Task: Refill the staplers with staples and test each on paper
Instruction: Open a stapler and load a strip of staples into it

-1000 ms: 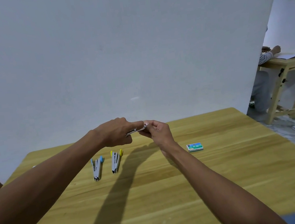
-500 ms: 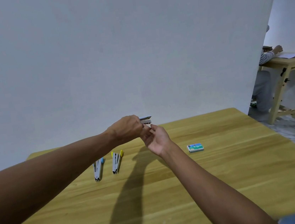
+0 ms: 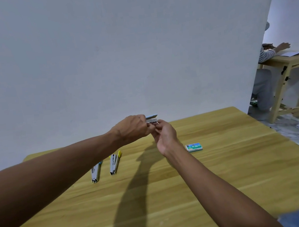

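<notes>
Blue-topped stapler [image 3: 151, 118], frame centre: left hand [image 3: 130, 128] fingers grip it; right hand [image 3: 164, 134] fingers pinch beneath, above the tabletop [image 3: 227, 169].

we have the table [image 3: 227, 169] before us, its far edge against the wall [image 3: 118, 51]; two staplers [image 3: 95, 171] [image 3: 114, 164] lie side by side on it, left of centre; the staple box [image 3: 194, 147] lies on it to their right, well apart; our left hand [image 3: 130, 128] and right hand [image 3: 165, 135] meet above the table, between staplers and box, a third stapler [image 3: 151, 118] between them; a second table [image 3: 289, 62] stands far right, beyond the wall's edge.
</notes>
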The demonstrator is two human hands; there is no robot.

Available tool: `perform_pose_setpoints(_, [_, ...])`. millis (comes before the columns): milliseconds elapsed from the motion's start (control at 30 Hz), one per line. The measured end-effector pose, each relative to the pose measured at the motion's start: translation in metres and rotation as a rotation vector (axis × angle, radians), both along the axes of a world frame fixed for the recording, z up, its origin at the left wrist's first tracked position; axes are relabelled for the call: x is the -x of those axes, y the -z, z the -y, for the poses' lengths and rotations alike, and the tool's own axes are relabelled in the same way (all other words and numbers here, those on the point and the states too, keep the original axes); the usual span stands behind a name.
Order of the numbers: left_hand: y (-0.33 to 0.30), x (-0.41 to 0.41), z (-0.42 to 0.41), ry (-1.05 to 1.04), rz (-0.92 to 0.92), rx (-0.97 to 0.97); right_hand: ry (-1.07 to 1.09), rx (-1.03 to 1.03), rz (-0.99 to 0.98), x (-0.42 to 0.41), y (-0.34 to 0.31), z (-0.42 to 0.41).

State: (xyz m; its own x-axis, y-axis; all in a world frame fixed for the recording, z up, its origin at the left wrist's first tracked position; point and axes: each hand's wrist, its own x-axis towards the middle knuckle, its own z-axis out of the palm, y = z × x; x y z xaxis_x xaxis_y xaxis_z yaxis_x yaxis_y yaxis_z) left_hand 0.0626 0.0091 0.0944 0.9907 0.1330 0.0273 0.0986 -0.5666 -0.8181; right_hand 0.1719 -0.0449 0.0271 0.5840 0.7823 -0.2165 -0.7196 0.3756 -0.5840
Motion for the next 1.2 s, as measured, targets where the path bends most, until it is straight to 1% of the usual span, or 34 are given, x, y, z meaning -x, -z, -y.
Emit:
perform_pose_setpoints(67, [-0.002,-0.002,0.003,0.012,0.045,0.014,-0.042,-0.013,0.151,0.003,-0.002,0.003])
perform_pose_setpoints(100, [-0.005,-0.003,0.004,-0.013,0.048,0.048,-0.052,-0.024,0.197,0.002,-0.002,0.004])
perform_pose_setpoints(133, [-0.008,-0.002,0.005,-0.061,0.033,0.086,-0.049,-0.042,0.203,0.001,-0.002,0.006])
perform_pose_setpoints(200, [-0.015,-0.002,0.005,-0.093,0.068,0.139,0.025,-0.059,0.227,-0.002,-0.001,0.007])
perform_pose_setpoints(233, [-0.016,-0.002,0.005,-0.110,0.100,0.166,0.094,-0.039,0.307,-0.003,-0.001,0.008])
perform_pose_setpoints(300, [-0.016,-0.001,0.001,-0.153,0.198,0.277,0.239,0.025,0.603,-0.003,0.001,0.008])
perform_pose_setpoints(367, [-0.014,0.000,-0.002,-0.160,0.318,0.395,0.338,0.057,0.883,0.002,0.004,0.011])
perform_pose_setpoints(500, [-0.011,0.001,-0.002,-0.134,0.540,0.605,0.445,0.081,1.308,0.008,0.009,0.016])
perform_pose_setpoints(567, [-0.010,0.002,-0.001,-0.126,0.610,0.665,0.473,0.119,1.460,0.010,0.009,0.018])
perform_pose_setpoints(667, [-0.008,0.005,-0.003,-0.083,0.683,0.732,0.491,0.196,1.583,0.011,0.003,0.018])
perform_pose_setpoints(833, [-0.007,0.011,-0.005,-0.077,0.756,0.823,0.472,0.363,1.811,0.011,-0.011,0.019])
perform_pose_setpoints(1000, [-0.009,0.017,-0.005,-0.072,0.765,0.834,0.451,0.547,2.042,0.012,-0.023,0.020])
perform_pose_setpoints(1067, [-0.011,0.018,-0.006,-0.071,0.743,0.800,0.420,0.606,2.083,0.014,-0.028,0.020])
perform_pose_setpoints(1100, [-0.012,0.018,-0.006,-0.068,0.732,0.774,0.391,0.603,2.078,0.015,-0.030,0.020])
perform_pose_setpoints(1200, [-0.015,0.020,-0.011,-0.041,0.705,0.714,0.286,0.515,2.007,0.015,-0.036,0.024])
